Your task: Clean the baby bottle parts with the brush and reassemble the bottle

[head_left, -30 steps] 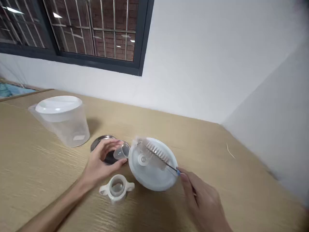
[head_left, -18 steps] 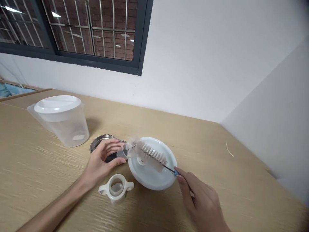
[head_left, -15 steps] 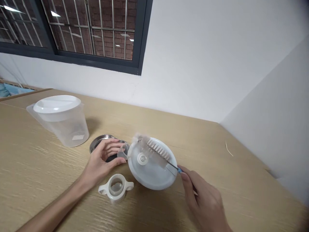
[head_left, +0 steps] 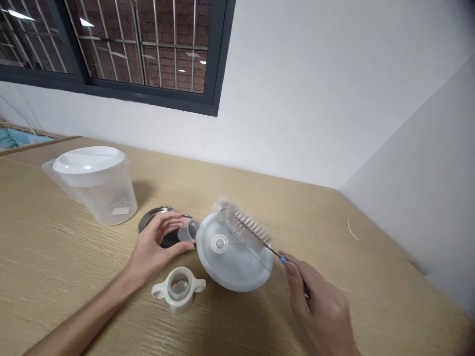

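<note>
My right hand (head_left: pixel 321 299) is closed round the blue handle end of a bottle brush (head_left: pixel 252 230). The brush's white bristles lie across the upper right part of a round, translucent white plastic vessel (head_left: pixel 237 274), which has a small round fitting on its face. At the vessel's left edge is a short clear cup-like piece (head_left: pixel 188 231). My left hand (head_left: pixel 159 242) grips this piece between thumb and curled fingers. A white plastic ring with two loop handles (head_left: pixel 178 289) stands on the table just below the left hand.
Behind my left hand lies a shiny metal tray (head_left: pixel 148 217), partly hidden. A clear pitcher with a white lid (head_left: pixel 100 185) stands at the left on the wooden table (head_left: pixel 371 296). A thin pale strip (head_left: pixel 352 229) lies at the right, and a white wall (head_left: pixel 289 99) rises behind.
My right hand and the brush have moved slightly right, so the bristles lie nearer the vessel's upper right rim. The left hand and vessel have hardly moved.
</note>
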`<state>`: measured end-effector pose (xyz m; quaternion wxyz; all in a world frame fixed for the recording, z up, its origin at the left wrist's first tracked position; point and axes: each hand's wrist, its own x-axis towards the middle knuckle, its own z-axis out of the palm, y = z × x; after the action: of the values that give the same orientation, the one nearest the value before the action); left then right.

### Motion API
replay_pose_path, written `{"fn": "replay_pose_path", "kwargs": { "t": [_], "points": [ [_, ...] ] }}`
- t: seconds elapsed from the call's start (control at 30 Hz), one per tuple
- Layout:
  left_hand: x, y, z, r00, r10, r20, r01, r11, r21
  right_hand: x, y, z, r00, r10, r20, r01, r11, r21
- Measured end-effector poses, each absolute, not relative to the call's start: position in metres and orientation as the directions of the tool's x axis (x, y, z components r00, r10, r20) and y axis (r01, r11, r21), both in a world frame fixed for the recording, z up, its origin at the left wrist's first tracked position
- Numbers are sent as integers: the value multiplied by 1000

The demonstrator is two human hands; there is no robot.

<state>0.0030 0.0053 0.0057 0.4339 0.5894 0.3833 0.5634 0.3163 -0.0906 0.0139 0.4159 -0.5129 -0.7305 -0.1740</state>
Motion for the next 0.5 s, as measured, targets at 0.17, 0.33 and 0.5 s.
{"fn": "replay_pose_path", "kwargs": {
  "t": [0.17,0.33,0.5],
  "points": [
    [1,6,4,64,927,369,50,-372,927,312,-91,13,-225,619,753,840,515,-173],
    [-2,7,2,38,894,446,172,-446,879,318,-90,10,-196,621,758,870,468,-158],
    [-2,6,3,31,871,491,248,-483,840,315,-92,14,-144,620,772,868,453,-202]
  ]
}}
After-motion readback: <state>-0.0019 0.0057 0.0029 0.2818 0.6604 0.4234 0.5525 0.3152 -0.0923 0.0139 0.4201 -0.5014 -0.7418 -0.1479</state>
